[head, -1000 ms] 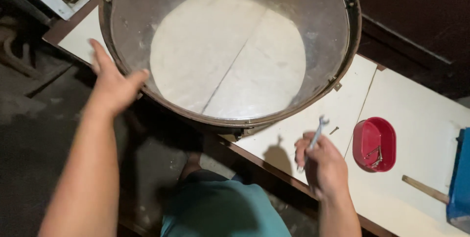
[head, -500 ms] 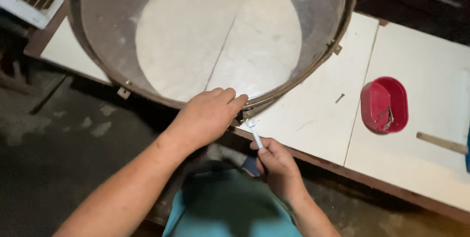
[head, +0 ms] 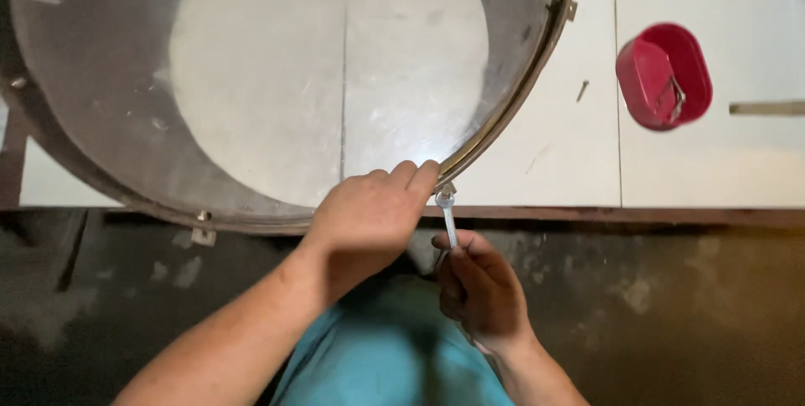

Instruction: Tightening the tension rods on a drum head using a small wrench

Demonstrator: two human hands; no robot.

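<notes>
A large round drum frame [head: 537, 62] with a metal hoop and a translucent skin lies on a white table [head: 537, 163]. My left hand [head: 369, 209] rests on its near rim, fingers touching the hoop beside a small lug. My right hand [head: 478, 284] grips a small silver wrench [head: 448, 217], whose head sits at that lug on the rim.
A red oval container [head: 664, 75] with a metal piece in it sits on the table at the right. A small nail [head: 582, 91] lies near it. A wooden stick [head: 767, 108] is at the far right. Another lug [head: 201, 230] hangs on the near rim.
My left hand moved from the drum's left rim to the near rim by the lug. My right hand brought the wrench from the table up to the lug. The view shifted closer.
</notes>
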